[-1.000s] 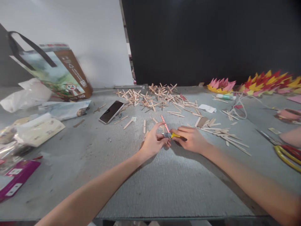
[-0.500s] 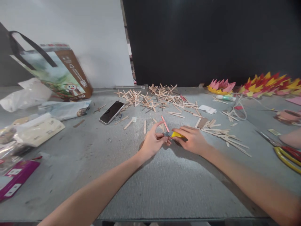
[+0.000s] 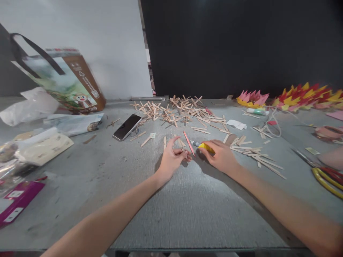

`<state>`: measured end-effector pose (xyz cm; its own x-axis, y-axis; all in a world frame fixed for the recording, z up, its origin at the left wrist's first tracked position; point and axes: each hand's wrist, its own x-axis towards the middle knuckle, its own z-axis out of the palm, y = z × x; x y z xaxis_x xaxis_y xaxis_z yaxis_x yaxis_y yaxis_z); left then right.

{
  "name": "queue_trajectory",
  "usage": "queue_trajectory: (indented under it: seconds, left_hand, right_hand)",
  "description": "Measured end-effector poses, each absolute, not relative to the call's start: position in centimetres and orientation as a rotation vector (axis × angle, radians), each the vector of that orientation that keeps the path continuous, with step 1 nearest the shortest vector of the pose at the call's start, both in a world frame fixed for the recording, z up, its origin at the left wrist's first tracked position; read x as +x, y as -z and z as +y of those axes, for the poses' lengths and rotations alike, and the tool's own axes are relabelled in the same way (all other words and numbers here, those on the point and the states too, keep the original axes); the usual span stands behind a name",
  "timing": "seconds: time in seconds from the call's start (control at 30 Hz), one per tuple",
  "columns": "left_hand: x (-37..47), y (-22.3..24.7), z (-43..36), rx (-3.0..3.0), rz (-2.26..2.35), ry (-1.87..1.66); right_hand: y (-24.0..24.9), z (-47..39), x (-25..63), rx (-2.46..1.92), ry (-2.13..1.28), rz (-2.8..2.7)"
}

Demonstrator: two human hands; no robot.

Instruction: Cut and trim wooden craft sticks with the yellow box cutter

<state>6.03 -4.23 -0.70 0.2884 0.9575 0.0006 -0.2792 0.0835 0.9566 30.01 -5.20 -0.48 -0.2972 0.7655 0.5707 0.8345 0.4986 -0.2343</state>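
Observation:
My right hand (image 3: 221,155) is closed around a yellow utility knife (image 3: 205,147). Its grey front end points left and away from me, close above the table. My left hand (image 3: 171,157) has thumb and fingers pinched together in front of the knife, index finger stretched upward. Whatever small thing lies between those fingertips is hidden. A pink patterned pencil (image 3: 188,142) lies between my two hands, its near end by the left fingertips. Several short wooden sticks (image 3: 179,141) lie just beyond my left hand.
A pile of wooden sticks (image 3: 163,112) spreads behind my hands; more loose sticks (image 3: 253,151) lie right. A phone (image 3: 127,127) and a bag (image 3: 72,84) stand left. Scissors (image 3: 324,175) and another person's hand (image 3: 332,157) are at the right edge; paper petals (image 3: 308,96) lie behind.
My right hand has drawn the knife back to the right, away from the left hand's fingers. The gap between my hands is wider, and more of the pencil shows.

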Motion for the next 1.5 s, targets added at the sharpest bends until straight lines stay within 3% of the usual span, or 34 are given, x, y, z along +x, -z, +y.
queue_trajectory:
  seconds: [0.17,0.37,0.6,1.3,1.5]
  left_hand:
    - [6.2,0.6,-4.7,1.253,0.811,-0.991]
    - [6.5,0.1,-5.5,1.386,0.773,-0.919]
    - [6.6,0.5,-5.6,1.419,0.752,-0.906]
    - [6.8,0.5,-5.8,1.632,0.777,-0.885]
    - [6.8,0.3,-6.0,1.633,0.794,-0.889]
  right_hand:
    - [1.1,-4.5,30.2,-1.327,0.364,-2.169]
    - [-0.5,-6.3,28.7,-1.016,0.045,-2.190]
    - [-0.2,-7.1,27.5,-0.844,0.014,-2.288]
    - [0.4,-7.3,26.7,-1.087,-0.063,-2.257]
    - [0.2,-7.5,25.9,-1.138,-0.349,-2.081]
